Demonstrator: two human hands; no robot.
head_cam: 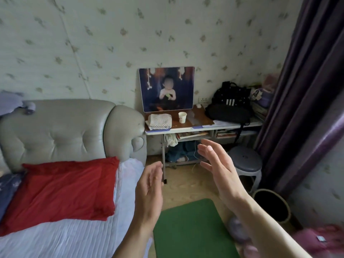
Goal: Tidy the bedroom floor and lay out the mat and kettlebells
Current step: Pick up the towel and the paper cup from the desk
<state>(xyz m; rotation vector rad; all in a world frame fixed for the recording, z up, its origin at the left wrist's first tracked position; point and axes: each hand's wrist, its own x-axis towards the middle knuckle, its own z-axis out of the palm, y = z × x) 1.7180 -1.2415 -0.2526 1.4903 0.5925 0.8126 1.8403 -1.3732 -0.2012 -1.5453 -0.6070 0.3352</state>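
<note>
Our left hand (149, 185) and right hand (217, 164) are bare, with slim fingers and short nails. Our forearms (270, 226) are bare too, as far as we see them.

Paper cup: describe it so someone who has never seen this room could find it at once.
Look at the small desk between the bed's padded headboard and the purple curtain. On its brown top, below the leaning photo, stands the paper cup. It is white, upright, between a folded cloth and a black bag.
</note>
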